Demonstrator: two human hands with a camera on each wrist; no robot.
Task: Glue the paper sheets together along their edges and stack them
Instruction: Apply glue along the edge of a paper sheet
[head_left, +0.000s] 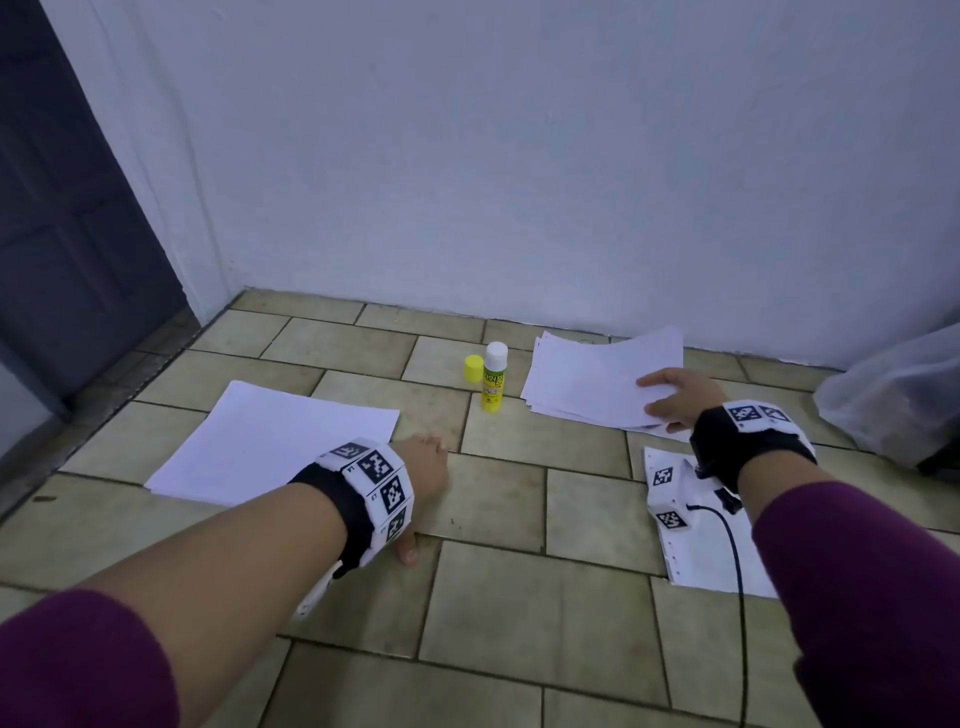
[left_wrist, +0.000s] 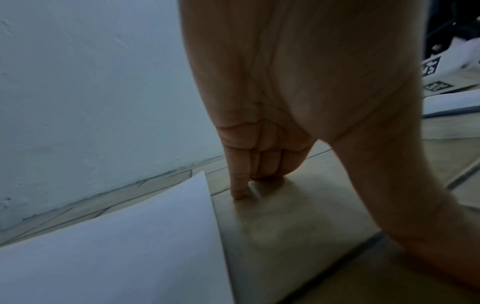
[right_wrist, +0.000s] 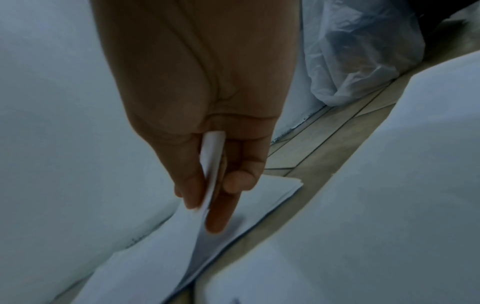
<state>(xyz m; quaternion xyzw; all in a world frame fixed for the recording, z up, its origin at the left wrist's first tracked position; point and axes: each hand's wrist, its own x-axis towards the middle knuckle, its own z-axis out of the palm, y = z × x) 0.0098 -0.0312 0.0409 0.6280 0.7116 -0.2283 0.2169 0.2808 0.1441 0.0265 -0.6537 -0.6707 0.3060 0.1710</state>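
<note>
on the tiled floor (head_left: 498, 514), at about 7 o'clock from the glue stick (head_left: 493, 379), left hand (head_left: 423, 470) planted beside the single paper sheet (head_left: 270, 441): fingers (left_wrist: 240, 179) bent downward with tips pressing the tile, thumb splayed out toward 5 o'clock, nothing gripped. in the left wrist view, fingertips touching bare tile just beside the sheet's near corner (left_wrist: 200, 179), apart from the paper itself.

at 3 o'clock from the glue stick, right hand (head_left: 675, 400) resting on the loose pile of paper sheets (head_left: 597, 379), near its 5 o'clock corner. in the right wrist view, top sheet's edge (right_wrist: 211, 162) pinched between thumb and fingers (right_wrist: 218, 214), lifted a little off the pile (right_wrist: 155, 246) beneath, one finger stretched long under the raised paper, others partly curled.

upright between both paper groups, glue stick uncapped, white tip up; yellow cap (head_left: 473, 368) standing just beside it at 9 o'clock, close but whether touching cannot be told.

at 5 o'clock from the pile, marker sheet (head_left: 691, 540) flat on the floor under the right wrist, black cable (head_left: 735, 551) trailing across it. at far 3 o'clock, translucent plastic bag (head_left: 893, 400) against the wall (head_left: 519, 156). at 10 o'clock, dark door (head_left: 67, 218).
</note>
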